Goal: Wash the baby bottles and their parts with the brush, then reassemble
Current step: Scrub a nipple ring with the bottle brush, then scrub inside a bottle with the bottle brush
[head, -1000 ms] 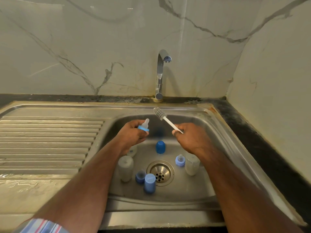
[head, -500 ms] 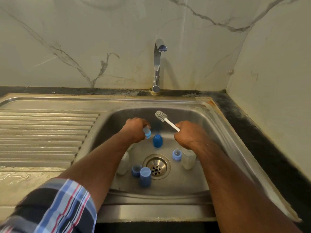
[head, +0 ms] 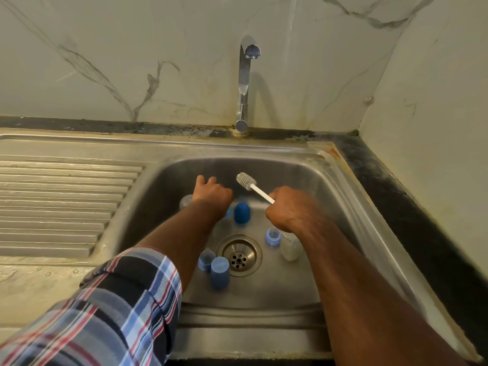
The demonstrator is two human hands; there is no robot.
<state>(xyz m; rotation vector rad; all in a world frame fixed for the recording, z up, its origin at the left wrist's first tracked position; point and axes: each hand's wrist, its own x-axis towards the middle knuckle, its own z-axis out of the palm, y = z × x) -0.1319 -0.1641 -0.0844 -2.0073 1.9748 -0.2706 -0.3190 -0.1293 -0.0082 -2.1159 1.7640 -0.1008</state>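
My right hand [head: 290, 210] grips the white handle of the bottle brush [head: 245, 180], whose grey head points up and to the left above the sink basin [head: 343, 207]. My left hand [head: 211, 191] reaches low toward the back of the basin with its fingers stretched forward, beside a clear bottle [head: 186, 202]. A light blue part [head: 228, 211] shows just under that wrist; whether the hand touches it is hidden. On the basin floor stand a dark blue cap [head: 241, 212], a blue nipple ring [head: 273, 236], a second clear bottle [head: 290, 247], another blue ring [head: 206, 260] and a blue cap [head: 219, 272].
The drain [head: 239, 256] sits in the middle of the basin among the parts. A chrome tap [head: 245, 83] rises behind the sink with no water running. A ribbed steel drainboard [head: 66, 202] extends to the left. Marble walls close the back and right.
My left hand has dropped from holding the blue nipple ring in the air to the back of the basin floor. The brush hand has stayed nearly still. My head has leaned closer.
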